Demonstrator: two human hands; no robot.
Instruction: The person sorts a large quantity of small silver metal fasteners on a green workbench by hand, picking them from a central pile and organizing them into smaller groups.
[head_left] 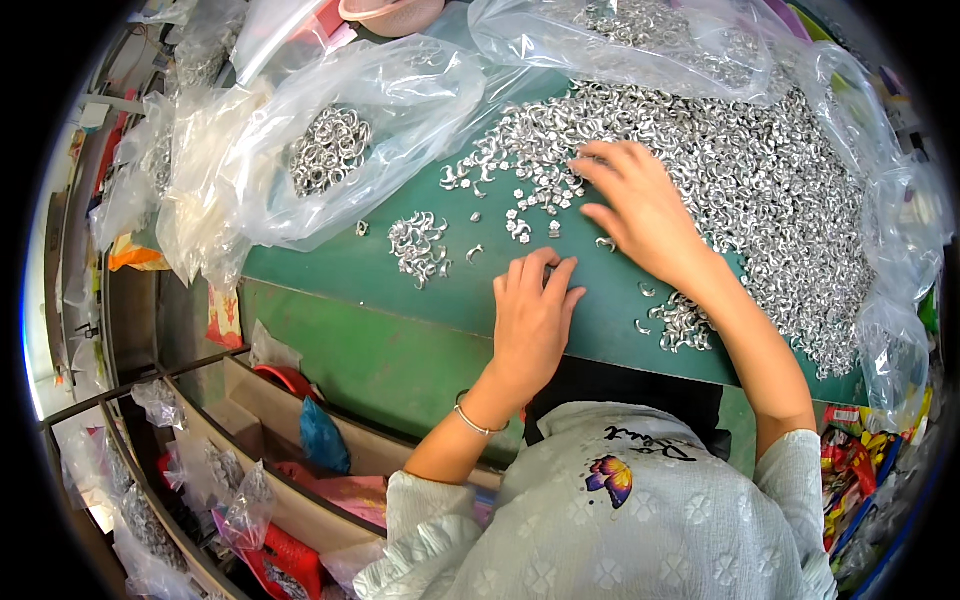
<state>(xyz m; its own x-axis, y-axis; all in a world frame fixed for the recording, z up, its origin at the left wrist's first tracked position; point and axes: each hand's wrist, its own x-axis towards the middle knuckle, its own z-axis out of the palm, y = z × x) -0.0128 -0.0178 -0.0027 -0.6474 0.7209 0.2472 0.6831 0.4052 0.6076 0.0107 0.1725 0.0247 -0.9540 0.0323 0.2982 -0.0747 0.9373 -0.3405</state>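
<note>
A large heap of small silvery metal pieces [780, 200], many of them curved, covers the right and far part of the green table [400, 290]. My right hand [640, 205] is over the heap's left edge, fingers stretched and thumb apart, fingertips among the pieces. Close to the table's near edge rests my left hand [533, 315], its fingers loosely bent and apart, with no piece visible in it. Just beyond it are a few small chunky metal pieces [518, 228]. Left of it sits a small pile of curved pieces [418, 248]. Another little group [685, 325] lies beneath my right forearm.
A clear plastic bag [400, 110] at the far left holds ring-like metal pieces [330, 150]. More clear plastic [640, 45] borders the heap at the back and right. A pink bowl [392, 14] stands at the far edge. Wooden compartments [240, 400] with bagged pieces are at lower left.
</note>
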